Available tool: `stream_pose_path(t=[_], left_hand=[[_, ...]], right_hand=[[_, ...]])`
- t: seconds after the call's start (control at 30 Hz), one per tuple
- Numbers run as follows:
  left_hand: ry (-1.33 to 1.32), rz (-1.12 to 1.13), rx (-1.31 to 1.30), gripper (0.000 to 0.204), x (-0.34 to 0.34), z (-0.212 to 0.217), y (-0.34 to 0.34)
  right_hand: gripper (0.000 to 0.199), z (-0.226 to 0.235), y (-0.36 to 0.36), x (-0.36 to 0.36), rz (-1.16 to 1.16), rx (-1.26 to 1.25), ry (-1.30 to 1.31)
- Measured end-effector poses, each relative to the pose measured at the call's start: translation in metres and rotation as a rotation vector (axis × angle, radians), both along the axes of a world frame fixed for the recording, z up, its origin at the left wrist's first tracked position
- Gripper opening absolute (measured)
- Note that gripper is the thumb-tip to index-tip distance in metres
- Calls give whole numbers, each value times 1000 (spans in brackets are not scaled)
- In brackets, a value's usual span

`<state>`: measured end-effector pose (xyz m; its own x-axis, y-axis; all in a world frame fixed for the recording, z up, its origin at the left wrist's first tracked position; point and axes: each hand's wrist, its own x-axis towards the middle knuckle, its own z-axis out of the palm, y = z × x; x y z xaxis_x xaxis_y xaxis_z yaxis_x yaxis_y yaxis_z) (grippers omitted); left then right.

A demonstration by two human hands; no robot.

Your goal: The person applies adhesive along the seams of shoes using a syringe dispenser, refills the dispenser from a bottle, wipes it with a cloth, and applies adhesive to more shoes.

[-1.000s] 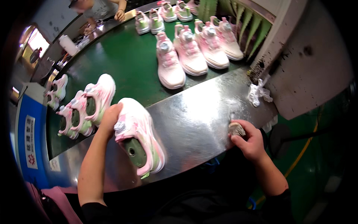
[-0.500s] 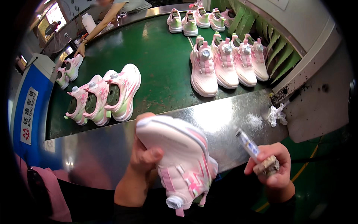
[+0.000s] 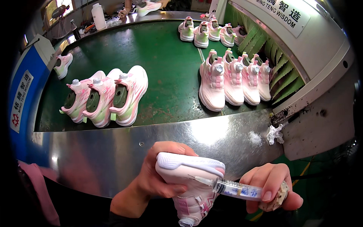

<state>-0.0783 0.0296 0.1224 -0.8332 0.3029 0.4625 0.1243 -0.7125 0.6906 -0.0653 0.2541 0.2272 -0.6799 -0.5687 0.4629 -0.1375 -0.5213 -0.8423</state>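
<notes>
My left hand [image 3: 160, 176] grips a pink and white sneaker [image 3: 191, 185], turned on its side with the white sole up and the round dial closure pointing down. My right hand [image 3: 270, 185] holds a clear syringe [image 3: 230, 187] with its needle tip against the edge of the sneaker's sole. Both hands are below the metal ledge [image 3: 113, 151], close to my body.
Three pink and green sneakers [image 3: 104, 96] stand on the green conveyor belt [image 3: 166, 64] at left. Several pink sneakers [image 3: 234, 77] are lined up at right, more pairs [image 3: 206, 32] farther back. A crumpled white rag [image 3: 274, 133] lies at the ledge's right end. A white bottle [image 3: 99, 16] stands far back.
My left hand lifted the sneaker off the metal ledge and turned it sole up. My right hand raised the syringe and brought its needle to the sole edge.
</notes>
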Motion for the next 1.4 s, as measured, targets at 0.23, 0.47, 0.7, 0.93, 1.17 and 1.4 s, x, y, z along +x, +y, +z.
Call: stream_pose_path(t=[0.23,0.47,0.7,0.93,1.17,1.4], left_hand=[[82,45,-2,67,0,5,-1],[53,11,5,67,2,6,0],[90,103,-104,70,-3,0,-3],[-169,182,-105,69,-1,6,-2],[-379,25,-166,78,-6,7,1],[-411,125,-110,72,-7,-6,-22]], right_hand=[[51,-2,-7,13,-204,102,-118],[49,4,-3,12,-182,125,-86],[47,-2,5,19,-206,117,-121],[49,-34,30,24,-75,-22,-243],[48,-67,42,36,-131,-16,-323],[45,-83,49,52,-97,29,-321]])
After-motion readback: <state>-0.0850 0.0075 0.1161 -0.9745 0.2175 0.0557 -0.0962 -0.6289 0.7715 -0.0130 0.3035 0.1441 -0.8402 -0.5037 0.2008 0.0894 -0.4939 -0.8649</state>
